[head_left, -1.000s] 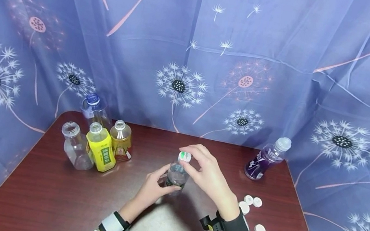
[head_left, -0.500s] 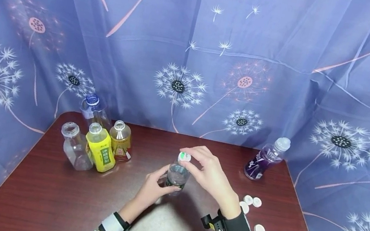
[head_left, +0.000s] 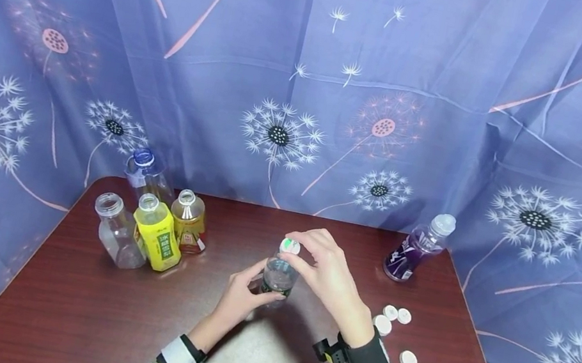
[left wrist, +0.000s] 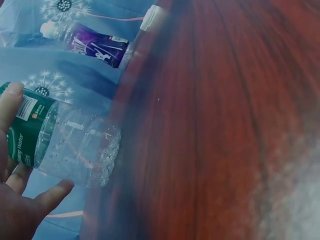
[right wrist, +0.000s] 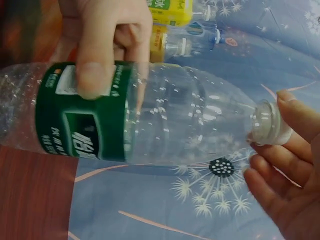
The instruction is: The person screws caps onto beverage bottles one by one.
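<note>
A clear plastic water bottle (head_left: 279, 277) with a green label (right wrist: 82, 112) stands upright at the middle of the table. My left hand (head_left: 238, 295) grips it round the label, thumb across the front. At the top, my right hand (head_left: 330, 269) pinches the white cap (head_left: 290, 246), which has green print, between thumb and fingers. In the right wrist view the cap (right wrist: 280, 125) sits at the bottle's neck. The left wrist view shows the bottle's ridged base (left wrist: 102, 155) below my left fingers.
Several uncapped bottles stand at the back left: a clear one (head_left: 123, 239), a yellow-labelled one (head_left: 160, 240), an amber-labelled one (head_left: 190, 225) and a blue-necked one (head_left: 151, 176). A capped purple bottle (head_left: 409, 254) stands at the back right. Several loose white caps (head_left: 382, 325) lie right.
The green print on the cap has turned slightly under my right fingers. Both hands keep nearly the same place, and the bottle stays put.
</note>
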`<state>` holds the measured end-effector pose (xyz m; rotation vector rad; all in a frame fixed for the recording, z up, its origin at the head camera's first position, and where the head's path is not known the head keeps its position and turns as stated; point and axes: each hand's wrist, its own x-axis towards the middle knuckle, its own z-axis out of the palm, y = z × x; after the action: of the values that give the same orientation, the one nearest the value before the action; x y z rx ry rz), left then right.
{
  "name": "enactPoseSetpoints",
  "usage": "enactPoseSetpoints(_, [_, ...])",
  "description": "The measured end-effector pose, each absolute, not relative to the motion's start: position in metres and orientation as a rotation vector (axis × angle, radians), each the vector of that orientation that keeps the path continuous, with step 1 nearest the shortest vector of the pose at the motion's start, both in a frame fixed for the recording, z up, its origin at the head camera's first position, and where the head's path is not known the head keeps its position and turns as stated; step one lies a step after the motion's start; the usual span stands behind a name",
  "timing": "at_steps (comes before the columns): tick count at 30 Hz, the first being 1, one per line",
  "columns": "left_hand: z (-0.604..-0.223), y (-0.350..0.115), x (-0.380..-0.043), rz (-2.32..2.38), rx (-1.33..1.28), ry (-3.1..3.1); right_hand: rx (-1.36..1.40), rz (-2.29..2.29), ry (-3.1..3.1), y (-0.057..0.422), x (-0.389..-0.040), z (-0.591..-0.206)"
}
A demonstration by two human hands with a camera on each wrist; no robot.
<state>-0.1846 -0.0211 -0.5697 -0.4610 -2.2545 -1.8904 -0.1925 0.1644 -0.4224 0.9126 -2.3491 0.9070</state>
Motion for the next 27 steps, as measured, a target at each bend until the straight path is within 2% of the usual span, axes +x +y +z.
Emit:
enactPoseSetpoints(13, [-0.5666, -0.0223, -0.1824, -1.879, -0.471, -2.272, 1.121, 0.801, -2.314, 0.1653, -0.1962, -0.4243])
enactPoseSetpoints(27, [-0.5698, -0.022, -0.1836, -1.891, -0.456, -2.257, 1.007, 0.719, -2.292, 0.1607, -0.1936, -0.4232])
